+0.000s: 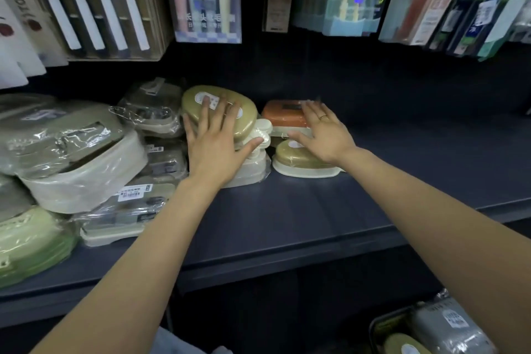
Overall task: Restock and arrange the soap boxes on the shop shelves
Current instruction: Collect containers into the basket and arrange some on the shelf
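Note:
On the dark shelf (287, 218) stands a stack of soap boxes topped by an olive-gold oval soap box (244, 121). My left hand (218, 141) lies flat on it with straight, spread fingers. To the right, an orange soap box (283, 115) sits on top of a smaller gold oval soap box (298, 161) with a cream base. My right hand (324, 132) rests across these two, fingers straight, a ring on one finger. Cream soap boxes (253, 169) sit under the left stack.
Plastic-wrapped boxes (71, 152) crowd the shelf's left part. Hanging packs of toothbrushes (207, 0) and other goods fill the row above. At bottom right a basket (431, 330) holds more wrapped boxes. The shelf's front edge (258, 264) runs across the middle.

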